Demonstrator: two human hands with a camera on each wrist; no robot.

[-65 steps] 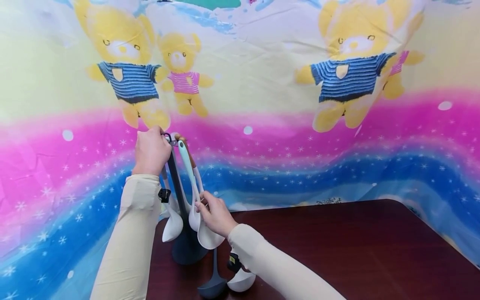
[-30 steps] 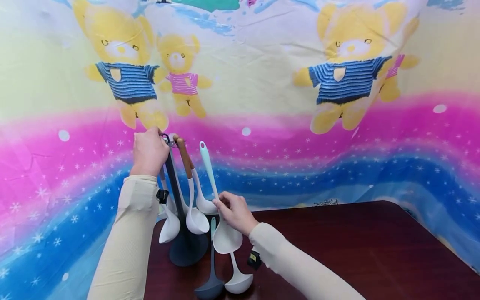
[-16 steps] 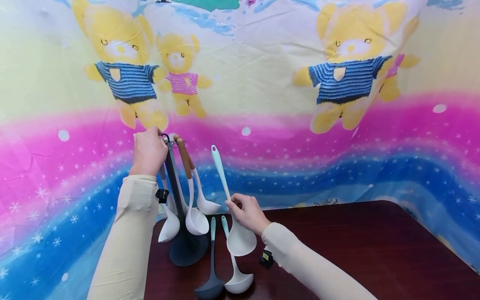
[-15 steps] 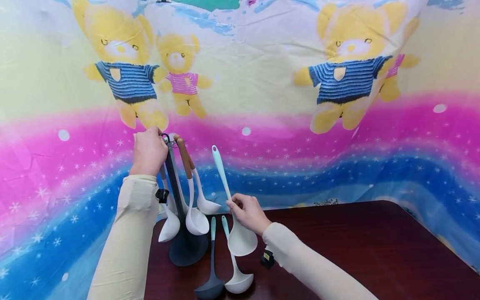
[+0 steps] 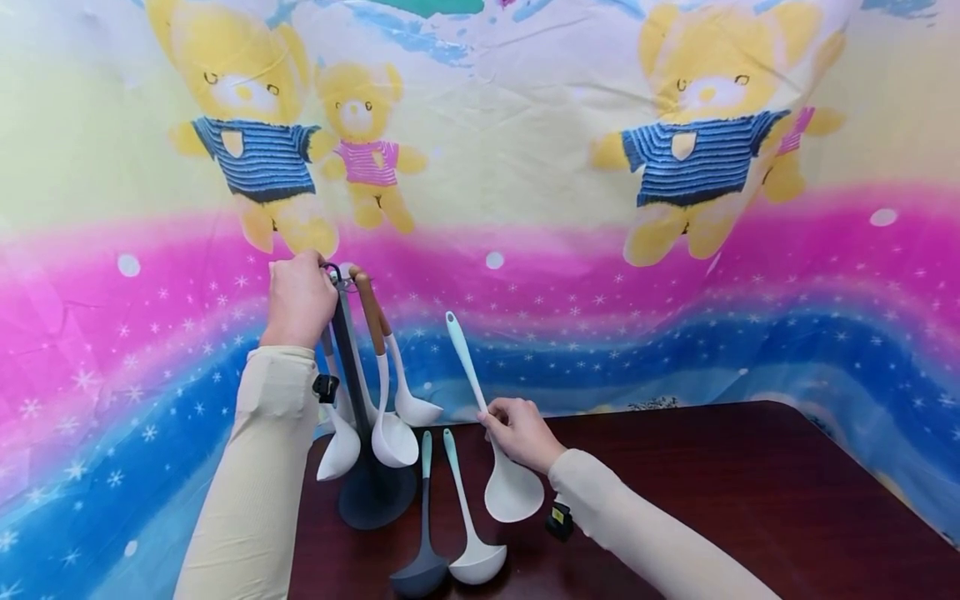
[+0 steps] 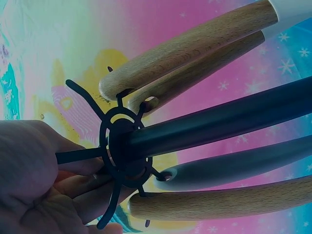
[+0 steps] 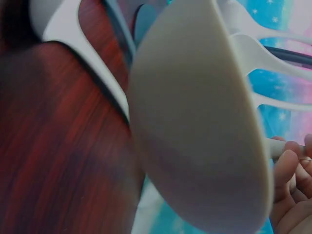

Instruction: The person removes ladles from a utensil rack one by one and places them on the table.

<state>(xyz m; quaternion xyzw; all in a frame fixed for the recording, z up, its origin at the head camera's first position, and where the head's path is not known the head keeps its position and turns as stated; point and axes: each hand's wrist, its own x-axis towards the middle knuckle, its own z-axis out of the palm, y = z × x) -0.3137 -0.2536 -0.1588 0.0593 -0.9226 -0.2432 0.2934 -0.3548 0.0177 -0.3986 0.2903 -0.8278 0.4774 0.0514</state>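
Observation:
My left hand [image 5: 302, 300] grips the top of a black utensil stand [image 5: 349, 360]. The left wrist view shows its fingers behind the hooked ring [image 6: 104, 139], where wooden handles [image 6: 190, 46] and a grey handle [image 6: 234, 163] hang. In my right hand [image 5: 531, 435] a large white ladle [image 5: 513, 492] with a mint handle is pinched at the neck and tilted, its handle up to the left. Its bowl fills the middle of the right wrist view, over the table edge. White ladles with brown handles hang from the stand, such as one [image 5: 393, 442] at the front.
A dark grey ladle [image 5: 420, 573] and a smaller white ladle [image 5: 478, 565] with mint handle ends lie side by side on the dark red table [image 5: 712, 500], in front of the stand's round base [image 5: 375, 504]. Behind hangs a bear-printed cloth [image 5: 525, 167].
The large white ladle has come off the stand in my right hand, moving right and then slightly down. My left hand has stayed on the stand's top.

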